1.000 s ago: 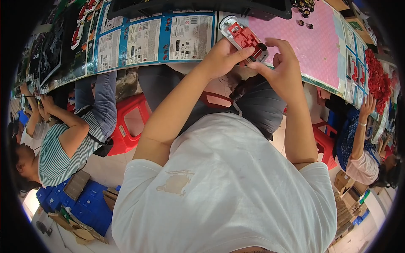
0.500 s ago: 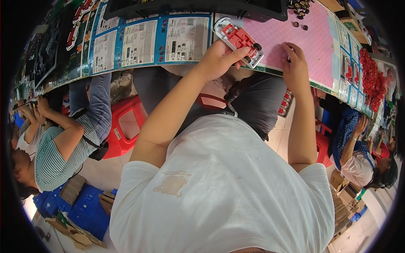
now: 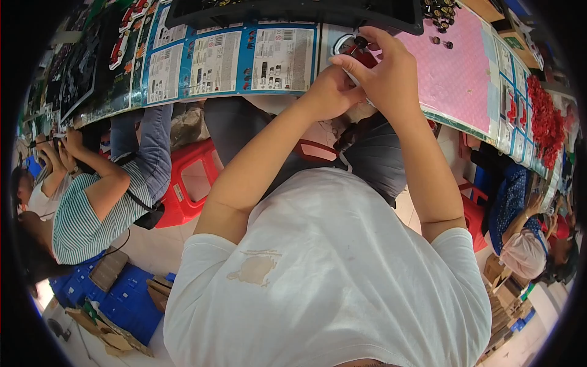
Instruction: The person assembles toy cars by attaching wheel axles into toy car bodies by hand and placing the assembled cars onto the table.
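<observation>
My left hand (image 3: pixel 333 93) is closed around a toy car (image 3: pixel 345 43) with a white body and red underside, held over the near table edge. Over the car, my right hand (image 3: pixel 394 76) has thumb and forefinger bent about a small black wheel (image 3: pixel 361 42), against the red underside. Whether an axle joins this wheel to another is hidden by the fingers. Most of the car lies behind both hands.
A black tray (image 3: pixel 293 13) spans the table's far side. Loose black wheels (image 3: pixel 437 15) lie on a pink mat (image 3: pixel 455 79). Red parts (image 3: pixel 546 116) are heaped at right. Printed sheets (image 3: pixel 214 61) cover the left. Co-workers sit on both sides, near a red stool (image 3: pixel 189 183).
My right hand has moved left from the pink mat to the toy car, bringing a black wheel against it. The car is now mostly covered by my hands. The view has shifted slightly.
</observation>
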{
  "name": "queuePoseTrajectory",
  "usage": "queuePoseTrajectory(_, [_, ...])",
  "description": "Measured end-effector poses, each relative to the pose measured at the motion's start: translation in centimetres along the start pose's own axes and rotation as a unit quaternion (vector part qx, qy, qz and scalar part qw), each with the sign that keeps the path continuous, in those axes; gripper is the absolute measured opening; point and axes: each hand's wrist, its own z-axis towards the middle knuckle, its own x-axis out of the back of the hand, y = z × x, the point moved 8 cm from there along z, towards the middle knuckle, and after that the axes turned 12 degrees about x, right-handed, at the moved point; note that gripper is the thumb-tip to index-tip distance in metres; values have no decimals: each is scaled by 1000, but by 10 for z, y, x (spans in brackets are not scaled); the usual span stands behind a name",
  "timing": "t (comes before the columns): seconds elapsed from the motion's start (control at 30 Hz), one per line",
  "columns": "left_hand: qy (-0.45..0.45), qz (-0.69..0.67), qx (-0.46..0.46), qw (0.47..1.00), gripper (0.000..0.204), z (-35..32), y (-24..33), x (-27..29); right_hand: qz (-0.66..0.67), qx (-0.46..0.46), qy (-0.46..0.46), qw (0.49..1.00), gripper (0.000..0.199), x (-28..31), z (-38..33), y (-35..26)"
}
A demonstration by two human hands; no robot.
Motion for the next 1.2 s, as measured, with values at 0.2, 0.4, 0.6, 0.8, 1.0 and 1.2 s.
queuePoseTrajectory(0.2, [19, 84, 29, 996, 38, 0, 1, 2, 5, 1, -30, 1000, 66, -4, 3, -2])
queuePoseTrajectory(0.4, [0, -57, -38, 998, 37, 0, 4, 9, 125, -82, 51, 987, 43, 23, -23, 47])
queuePoseTrajectory(0.6, [32, -141, -28, 989, 45, -23, 4, 15, -147, -102, 121, 976, 16, 70, -80, 149])
queuePoseTrajectory(0.8, [185, -123, 11, 975, 44, -92, -1, 100, -147, -102, 52, 982, 12, 59, -72, 143])
queuePoseTrajectory(1.0, [448, -43, 28, 893, 25, -162, 12, 272, -155, -112, 42, 981, 12, 53, -63, 140])
queuePoseTrajectory(1.2, [550, 88, 114, 823, 27, -181, 47, 427, -166, -92, 38, 981, 12, 51, -59, 135])
